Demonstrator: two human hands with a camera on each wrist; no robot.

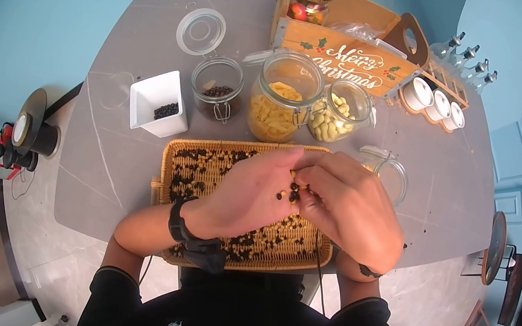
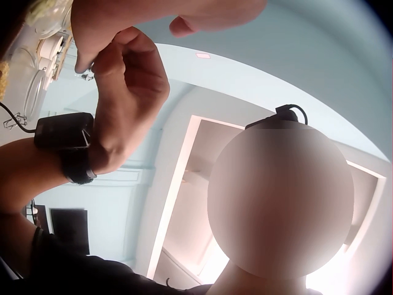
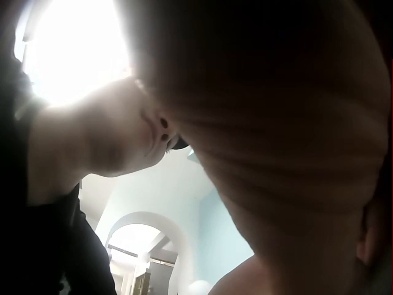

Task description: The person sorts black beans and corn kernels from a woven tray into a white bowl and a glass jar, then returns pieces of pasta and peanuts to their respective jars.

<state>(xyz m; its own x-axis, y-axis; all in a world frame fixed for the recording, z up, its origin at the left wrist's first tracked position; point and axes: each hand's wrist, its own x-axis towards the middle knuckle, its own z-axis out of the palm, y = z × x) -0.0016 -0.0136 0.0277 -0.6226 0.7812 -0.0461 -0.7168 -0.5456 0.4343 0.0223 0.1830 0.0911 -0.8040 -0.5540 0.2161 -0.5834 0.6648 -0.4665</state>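
My left hand (image 1: 249,192) is held palm up over a wicker basket (image 1: 167,178), with a few black beans (image 1: 294,195) and small yellow ones lying on it near the fingers. My right hand (image 1: 357,211) comes in from the other side, thumb and fingertips pinched together right at these beans; the pinched bean itself is mostly hidden. Many black beans, mixed with yellow ones, are spread over the basket's bottom. In the left wrist view the right hand (image 2: 132,98) shows bent fingers. The right wrist view shows no beans.
A white square bowl (image 1: 139,103) holds some black beans. Behind the basket stand open glass jars of dark beans (image 1: 217,92), pasta (image 1: 273,113) and pale nuts (image 1: 331,126). A wooden Christmas crate (image 1: 335,57) and lidded white pots (image 1: 420,93) are farther back.
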